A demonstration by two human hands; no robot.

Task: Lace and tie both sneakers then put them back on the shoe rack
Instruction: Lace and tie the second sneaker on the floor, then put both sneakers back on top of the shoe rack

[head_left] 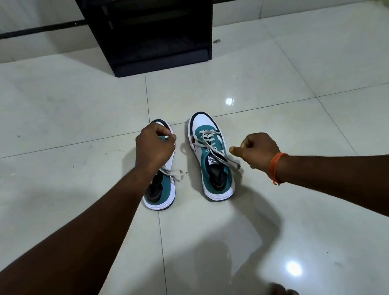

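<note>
Two teal-and-white sneakers stand side by side on the tiled floor [63, 129], toes pointing toward the black shoe rack [149, 25], which stands well beyond them against the wall; its top is cut off by the frame edge and its shelves are too dark to make out.

The left sneaker [160, 188] lies on the near-left side of the rack. The left hand [155, 147] covers its forefoot and lace area, fingers curled shut at the front eyelets; whether they pinch a lace there cannot be told. A loose lace end [174, 173] trails out from under the wrist onto the floor.

The right sneaker [211, 155] lies on the near-right side of the rack, fully visible, its lace [208, 140] threaded through the eyelets and crossed but not knotted. The right hand [255, 152], with an orange thread band [276, 166] on its wrist, is a closed fist just beside this sneaker; the lace runs toward it, but the grip itself is hidden.
</note>
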